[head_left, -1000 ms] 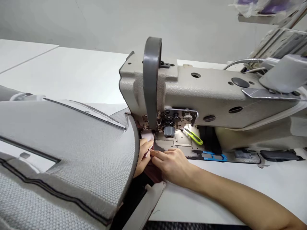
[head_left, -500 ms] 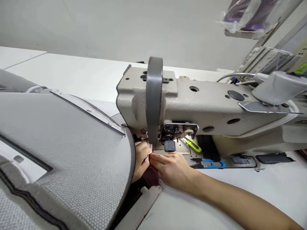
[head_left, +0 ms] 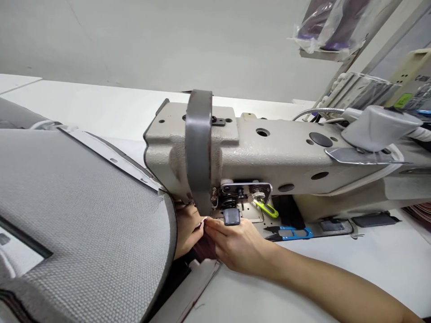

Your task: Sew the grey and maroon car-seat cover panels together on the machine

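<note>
Both of my hands meet beneath the head of a beige sewing machine (head_left: 235,148), beside its needle area. My left hand (head_left: 186,229) is partly covered by a large grey woven-fabric panel (head_left: 111,211); its visible fingers are bent and closed at a thin pale edge. Fingertips of my right hand (head_left: 235,242) pinch together at that same edge, right against the left hand. Dark red material (head_left: 204,247) hangs just below the fingers. The machine's curved dark bar (head_left: 199,148) and a black knob (head_left: 232,217) stand in front, and the needle is hidden.
Yellow-green snips (head_left: 267,209) and blue-handled snips (head_left: 296,232) lie on the machine bed. White trim strips (head_left: 111,157) edge the grey panel at left. A white cone-shaped cover (head_left: 377,128) sits at the machine's right. Plastic-wrapped purple items (head_left: 330,27) are at upper right.
The view has shifted, so the machine sits further left and slightly lower. My hands stay together by the needle area; more of my left fingers is now hidden behind the dark bar.
</note>
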Motion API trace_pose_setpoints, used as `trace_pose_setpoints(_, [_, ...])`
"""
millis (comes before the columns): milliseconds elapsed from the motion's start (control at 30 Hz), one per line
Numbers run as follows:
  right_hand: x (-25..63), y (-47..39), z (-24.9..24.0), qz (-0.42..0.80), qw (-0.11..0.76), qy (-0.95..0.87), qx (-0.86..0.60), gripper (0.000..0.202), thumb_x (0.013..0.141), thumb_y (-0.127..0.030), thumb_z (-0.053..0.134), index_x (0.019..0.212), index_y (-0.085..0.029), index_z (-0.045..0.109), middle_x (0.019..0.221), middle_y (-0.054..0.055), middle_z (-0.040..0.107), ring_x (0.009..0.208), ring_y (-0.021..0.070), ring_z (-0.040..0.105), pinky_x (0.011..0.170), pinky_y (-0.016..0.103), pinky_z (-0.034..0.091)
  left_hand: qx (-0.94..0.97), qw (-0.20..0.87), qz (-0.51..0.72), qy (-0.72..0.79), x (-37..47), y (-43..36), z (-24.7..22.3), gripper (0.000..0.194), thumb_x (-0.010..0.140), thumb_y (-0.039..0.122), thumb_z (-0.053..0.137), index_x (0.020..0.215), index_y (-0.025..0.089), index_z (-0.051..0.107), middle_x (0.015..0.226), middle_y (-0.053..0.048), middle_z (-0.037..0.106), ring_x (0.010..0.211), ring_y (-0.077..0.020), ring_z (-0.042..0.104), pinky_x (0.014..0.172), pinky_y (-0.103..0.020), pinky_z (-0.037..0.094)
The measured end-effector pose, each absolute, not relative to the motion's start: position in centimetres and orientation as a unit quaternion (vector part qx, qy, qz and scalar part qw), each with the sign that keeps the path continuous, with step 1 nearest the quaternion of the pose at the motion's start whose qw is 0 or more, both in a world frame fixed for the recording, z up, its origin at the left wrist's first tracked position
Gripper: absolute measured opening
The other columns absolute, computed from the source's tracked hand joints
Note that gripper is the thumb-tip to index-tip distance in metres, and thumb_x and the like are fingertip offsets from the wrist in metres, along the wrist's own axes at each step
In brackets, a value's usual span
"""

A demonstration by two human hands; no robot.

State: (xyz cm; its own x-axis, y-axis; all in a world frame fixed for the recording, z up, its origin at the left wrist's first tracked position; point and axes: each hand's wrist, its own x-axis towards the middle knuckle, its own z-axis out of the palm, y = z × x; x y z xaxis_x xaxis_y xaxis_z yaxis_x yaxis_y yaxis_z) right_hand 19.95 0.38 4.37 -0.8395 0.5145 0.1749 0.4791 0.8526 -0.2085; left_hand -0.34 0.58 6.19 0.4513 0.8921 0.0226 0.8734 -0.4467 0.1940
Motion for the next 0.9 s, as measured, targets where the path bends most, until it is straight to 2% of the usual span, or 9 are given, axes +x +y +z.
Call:
trace_pose_setpoints(233, [20.1, 0.0, 3.7, 0.061, 0.145, -0.960, -0.230, 0.036, 0.088, -0.014, 0.046, 0.118, -0.012, 0.065, 0.130, 0.011, 0.064, 0.074, 0.0149, 0.066, 0.054, 0.028, 0.047, 0.831, 0.057, 0.026, 0.553, 0.9, 0.7, 7.0, 0.020, 0.085, 0.015, 0.047, 0.084, 0.018, 0.067, 0.088, -0.006, 0.068, 0.085, -0.0214, 0.061, 0.075, -0.031, 0.043])
trace_pose_setpoints(400, [20.3, -1.3, 3.4, 0.041, 0.120, -0.971, -0.201, 0.043, 0.087, -0.016, 0.045, 0.125, -0.008, 0.062, 0.148, 0.016, 0.048, 0.067, 0.0139, 0.065, 0.054, 0.030, 0.052, 0.799, 0.009, -0.027, 0.600, 3.0, -0.4, 8.5, 0.018, 0.086, 0.015, 0.049, 0.075, 0.018, 0.063, 0.084, -0.006, 0.065, 0.081, -0.0217, 0.056, 0.075, -0.034, 0.040])
trace_pose_setpoints(600, [20.1, -2.1, 3.4, 0.044, 0.098, -0.972, -0.209, 0.043, 0.087, -0.009, 0.045, 0.128, -0.005, 0.059, 0.146, 0.021, 0.050, 0.069, 0.0145, 0.066, 0.054, 0.030, 0.053, 0.813, 0.043, 0.105, 0.570, 2.7, -2.1, 7.8, 0.037, 0.097, 0.018, 0.035, 0.078, 0.017, 0.066, 0.082, -0.005, 0.064, 0.082, -0.0203, 0.056, 0.076, -0.034, 0.040])
trace_pose_setpoints(733, [20.2, -2.1, 3.3, 0.049, 0.113, -0.969, -0.213, 0.044, 0.088, -0.014, 0.048, 0.130, -0.005, 0.058, 0.143, 0.020, 0.053, 0.072, 0.0162, 0.067, 0.054, 0.031, 0.053, 0.818, 0.084, 0.164, 0.545, 1.7, -2.5, 7.0, 0.037, 0.096, 0.015, 0.032, 0.088, 0.017, 0.068, 0.086, -0.006, 0.065, 0.084, -0.0201, 0.055, 0.077, -0.033, 0.044])
trace_pose_setpoints(900, [19.7, -1.9, 3.4, 0.056, 0.130, -0.965, -0.223, 0.045, 0.090, -0.022, 0.050, 0.129, -0.003, 0.058, 0.140, 0.018, 0.057, 0.068, 0.0155, 0.066, 0.053, 0.031, 0.052, 0.844, 0.085, 0.165, 0.504, 0.8, -2.2, 6.9, 0.029, 0.091, 0.010, 0.037, 0.074, 0.017, 0.059, 0.084, -0.005, 0.061, 0.083, -0.0190, 0.053, 0.076, -0.032, 0.042])
